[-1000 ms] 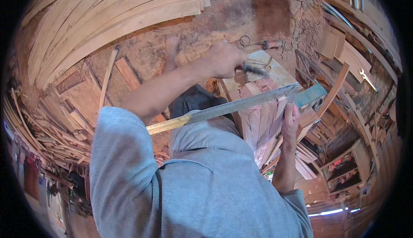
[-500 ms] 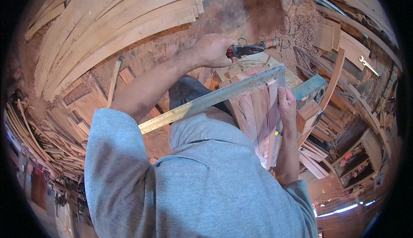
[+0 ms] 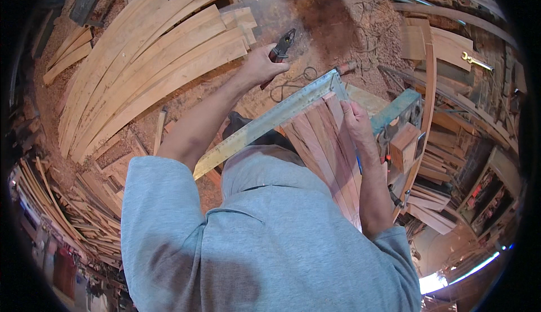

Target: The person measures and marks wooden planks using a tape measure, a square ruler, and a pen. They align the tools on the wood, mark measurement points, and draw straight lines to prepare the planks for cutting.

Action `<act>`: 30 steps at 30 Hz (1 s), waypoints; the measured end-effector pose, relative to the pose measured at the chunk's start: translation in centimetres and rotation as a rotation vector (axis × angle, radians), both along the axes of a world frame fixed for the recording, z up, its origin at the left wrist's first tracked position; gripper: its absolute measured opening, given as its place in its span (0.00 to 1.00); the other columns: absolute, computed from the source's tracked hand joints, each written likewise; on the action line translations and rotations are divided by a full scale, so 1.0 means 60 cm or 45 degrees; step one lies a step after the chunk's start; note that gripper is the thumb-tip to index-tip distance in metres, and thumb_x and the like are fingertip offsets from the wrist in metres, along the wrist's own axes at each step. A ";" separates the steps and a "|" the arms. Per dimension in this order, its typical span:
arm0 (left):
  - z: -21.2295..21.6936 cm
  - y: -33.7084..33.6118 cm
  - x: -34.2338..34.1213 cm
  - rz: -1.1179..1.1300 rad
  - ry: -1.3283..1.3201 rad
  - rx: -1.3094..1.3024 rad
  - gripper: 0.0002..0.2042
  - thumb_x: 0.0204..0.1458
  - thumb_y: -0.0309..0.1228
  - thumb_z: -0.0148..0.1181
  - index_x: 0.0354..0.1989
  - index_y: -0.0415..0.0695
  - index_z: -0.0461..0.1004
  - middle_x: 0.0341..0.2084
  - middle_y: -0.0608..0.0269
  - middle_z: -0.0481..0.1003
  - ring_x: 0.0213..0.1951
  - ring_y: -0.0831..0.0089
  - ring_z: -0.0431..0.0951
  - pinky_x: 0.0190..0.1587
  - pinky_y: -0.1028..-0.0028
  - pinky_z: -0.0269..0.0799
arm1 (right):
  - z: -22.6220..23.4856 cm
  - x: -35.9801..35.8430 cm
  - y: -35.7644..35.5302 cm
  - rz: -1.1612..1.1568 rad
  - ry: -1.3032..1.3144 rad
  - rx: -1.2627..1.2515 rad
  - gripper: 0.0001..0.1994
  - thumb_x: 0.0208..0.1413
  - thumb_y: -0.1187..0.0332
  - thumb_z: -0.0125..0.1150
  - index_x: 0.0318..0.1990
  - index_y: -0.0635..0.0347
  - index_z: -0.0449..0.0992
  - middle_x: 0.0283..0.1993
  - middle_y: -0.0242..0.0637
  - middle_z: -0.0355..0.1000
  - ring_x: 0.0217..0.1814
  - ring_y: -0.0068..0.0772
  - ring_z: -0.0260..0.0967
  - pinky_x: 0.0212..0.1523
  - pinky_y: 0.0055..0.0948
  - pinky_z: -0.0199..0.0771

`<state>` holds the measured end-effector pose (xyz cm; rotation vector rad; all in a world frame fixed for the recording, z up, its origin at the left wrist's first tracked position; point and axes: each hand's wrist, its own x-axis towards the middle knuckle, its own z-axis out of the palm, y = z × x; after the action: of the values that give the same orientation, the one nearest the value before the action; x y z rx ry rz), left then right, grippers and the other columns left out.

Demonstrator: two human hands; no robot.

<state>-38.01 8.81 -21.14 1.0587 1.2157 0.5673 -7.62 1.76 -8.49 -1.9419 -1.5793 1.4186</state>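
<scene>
My left hand (image 3: 264,67) is closed around the handles of a pair of pliers (image 3: 285,42), whose dark jaws stick up past the fingers. At the right, my right hand (image 3: 355,121) grips the short arm of a metal carpenter's square (image 3: 270,117). The square's long arm slants down to the left and passes under my left forearm. Its corner lies at the far end of several narrow reddish wooden boards (image 3: 318,137), set side by side and running towards me. My right fingertips rest beside the outermost board; the palm side is hidden.
Curved planks (image 3: 152,58) lie stacked at the far left. A teal metal tool body (image 3: 397,109) and a tall curved strip (image 3: 431,86) stand right of the boards. A spanner (image 3: 476,62) lies on wood further right. A cord (image 3: 279,89) and shavings cover the floor ahead.
My left hand has moved left, away from the square's corner, and the pliers now point up instead of right. The square, boards and right hand sit further left in view.
</scene>
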 end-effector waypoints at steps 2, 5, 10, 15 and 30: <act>-0.010 -0.008 0.012 -0.006 -0.081 0.077 0.15 0.44 0.38 0.69 0.35 0.42 0.76 0.22 0.61 0.76 0.25 0.72 0.75 0.31 0.68 0.71 | 0.006 -0.003 -0.005 -0.012 -0.004 0.018 0.17 0.71 0.58 0.56 0.47 0.65 0.80 0.33 0.21 0.69 0.38 0.17 0.61 0.40 0.22 0.65; 0.003 -0.009 0.011 -0.268 0.299 0.343 0.13 0.48 0.35 0.69 0.37 0.42 0.76 0.20 0.68 0.74 0.24 0.76 0.72 0.29 0.71 0.70 | 0.013 -0.006 -0.011 -0.035 -0.005 0.019 0.17 0.71 0.58 0.56 0.48 0.65 0.80 0.32 0.21 0.68 0.38 0.17 0.61 0.41 0.22 0.65; 0.062 0.015 -0.025 -0.022 -0.096 0.038 0.13 0.48 0.33 0.72 0.30 0.42 0.71 0.20 0.70 0.72 0.22 0.78 0.72 0.24 0.72 0.67 | 0.011 -0.008 -0.006 -0.059 0.070 0.011 0.16 0.71 0.58 0.57 0.49 0.63 0.80 0.33 0.23 0.69 0.39 0.18 0.62 0.41 0.23 0.66; 0.102 -0.022 -0.096 0.064 0.013 -0.042 0.16 0.45 0.31 0.76 0.28 0.43 0.69 0.21 0.69 0.71 0.23 0.80 0.72 0.25 0.74 0.68 | 0.011 -0.004 -0.003 0.009 -0.034 -0.010 0.17 0.70 0.58 0.57 0.50 0.64 0.80 0.36 0.26 0.74 0.41 0.18 0.65 0.43 0.24 0.68; 0.351 -0.122 -0.096 -0.263 0.095 -0.291 0.33 0.52 0.24 0.64 0.69 0.46 0.63 0.25 0.69 0.73 0.24 0.81 0.74 0.26 0.78 0.72 | 0.065 -0.043 0.005 -0.105 -0.068 -0.061 0.21 0.70 0.54 0.54 0.37 0.67 0.76 0.28 0.30 0.66 0.35 0.24 0.62 0.37 0.32 0.66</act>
<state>-43.76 1.50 -0.08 1.0018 1.1876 0.2253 -10.19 2.04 -4.56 -2.0635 -1.4820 1.3956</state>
